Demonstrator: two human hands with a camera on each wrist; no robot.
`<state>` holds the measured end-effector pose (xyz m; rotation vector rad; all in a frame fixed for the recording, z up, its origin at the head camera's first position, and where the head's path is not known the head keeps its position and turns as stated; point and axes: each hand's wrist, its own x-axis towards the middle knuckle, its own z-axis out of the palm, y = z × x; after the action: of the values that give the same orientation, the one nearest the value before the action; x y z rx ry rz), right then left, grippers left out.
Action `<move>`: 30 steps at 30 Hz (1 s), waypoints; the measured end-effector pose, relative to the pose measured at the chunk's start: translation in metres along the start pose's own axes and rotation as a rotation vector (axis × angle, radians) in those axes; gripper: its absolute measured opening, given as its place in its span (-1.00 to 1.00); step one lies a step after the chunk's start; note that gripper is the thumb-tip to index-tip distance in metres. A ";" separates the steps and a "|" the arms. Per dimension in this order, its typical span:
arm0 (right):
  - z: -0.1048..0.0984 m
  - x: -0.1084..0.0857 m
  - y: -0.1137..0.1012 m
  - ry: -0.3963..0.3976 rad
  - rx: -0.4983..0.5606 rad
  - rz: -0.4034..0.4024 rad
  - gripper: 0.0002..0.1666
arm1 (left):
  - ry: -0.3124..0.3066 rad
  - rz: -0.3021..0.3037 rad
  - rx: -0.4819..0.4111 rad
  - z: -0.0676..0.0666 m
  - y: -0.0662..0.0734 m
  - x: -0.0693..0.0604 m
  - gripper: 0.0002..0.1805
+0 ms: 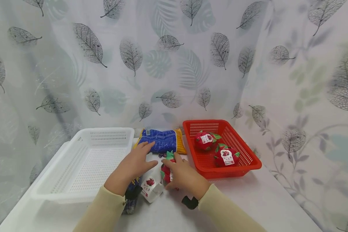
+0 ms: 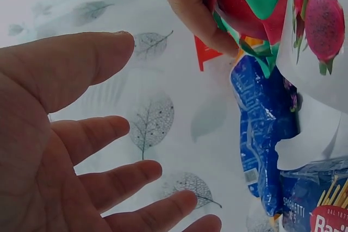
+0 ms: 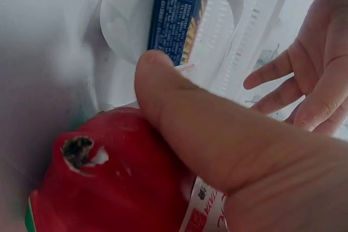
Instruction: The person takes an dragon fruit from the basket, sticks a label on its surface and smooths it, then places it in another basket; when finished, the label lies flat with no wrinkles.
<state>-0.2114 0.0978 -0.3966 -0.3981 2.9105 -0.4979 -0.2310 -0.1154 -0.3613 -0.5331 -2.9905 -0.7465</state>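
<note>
My right hand [image 1: 185, 176] holds a red dragon fruit [image 1: 164, 170] with green leaf tips, thumb against its side. In the right wrist view the fruit's [image 3: 119, 177] dark end shows, with part of a white label beside the thumb. My left hand [image 1: 131, 166] hovers to the left, fingers spread and holding nothing, as the left wrist view shows. Between the hands stands a white paper band [image 1: 151, 188] printed with a dragon fruit; its open ring [image 3: 117, 31] appears in the right wrist view. A dark blue spaghetti pack [image 1: 130, 206] lies partly hidden below my left wrist.
A red basket [image 1: 226, 172] at the right holds two labelled dragon fruits [image 1: 227, 156]. At the left stands a white perforated basket [image 1: 87, 161]. A blue and yellow bag [image 1: 163, 141] lies at the back of the white table, before a leaf-patterned curtain [image 1: 168, 80].
</note>
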 end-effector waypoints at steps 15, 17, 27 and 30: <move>0.007 -0.011 0.004 0.134 0.051 -0.029 0.17 | 0.008 -0.017 -0.028 0.001 0.003 0.000 -0.12; 0.000 -0.021 0.003 0.171 0.066 -0.047 0.16 | 0.014 -0.030 -0.044 0.001 0.005 0.001 -0.11; -0.049 -0.072 0.019 0.359 0.124 -0.030 0.13 | 0.058 -0.018 -0.242 0.017 0.025 -0.002 -0.16; -0.070 -0.082 0.036 0.411 0.116 -0.013 0.14 | 0.040 -0.001 -0.345 0.031 0.041 -0.002 -0.17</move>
<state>-0.1556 0.1752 -0.3340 -0.3312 3.2452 -0.8361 -0.2141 -0.0682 -0.3702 -0.5162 -2.8358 -1.2676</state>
